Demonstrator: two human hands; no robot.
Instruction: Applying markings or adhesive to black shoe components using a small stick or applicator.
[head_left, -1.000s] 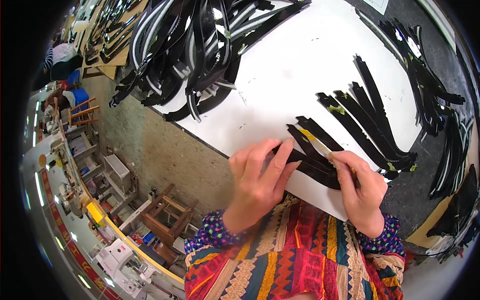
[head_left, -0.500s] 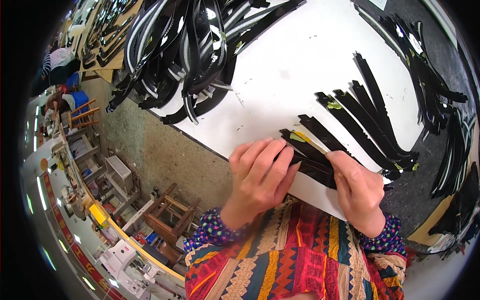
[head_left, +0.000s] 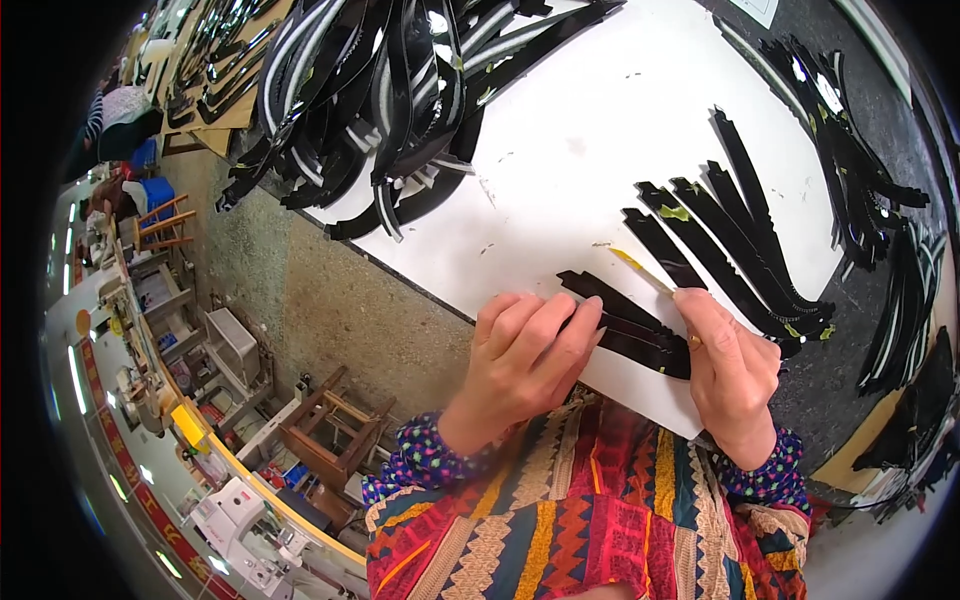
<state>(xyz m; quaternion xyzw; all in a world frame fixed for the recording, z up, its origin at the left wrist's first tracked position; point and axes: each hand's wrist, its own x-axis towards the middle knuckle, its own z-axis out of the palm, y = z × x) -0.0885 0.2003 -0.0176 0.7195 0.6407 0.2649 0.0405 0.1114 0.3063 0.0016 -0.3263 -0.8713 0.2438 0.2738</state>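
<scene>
My left hand is closed at the near edge of the white board, its thumb and fingers pinching a black strip. Just beyond lies another black strip with a notched end, partly under my fingers. Between thumb and fingers, my right hand grips a thin stick with a yellow tip. That tip is over the white surface, between the strip by my left hand and a neighbouring strip. Several more black strips fan out beyond my right hand, some with yellow-green smears.
A big heap of black strips with grey bands covers the board's far left. More strip bundles lie on the dark tabletop at right. Left of the board, a wooden stool stands on the floor, near a sewing machine.
The stick's yellow tip has moved right and slightly away, off the strip by my left hand. A neighbouring strip has shifted right, toward the fanned ones. My left hand stays nearly in place.
</scene>
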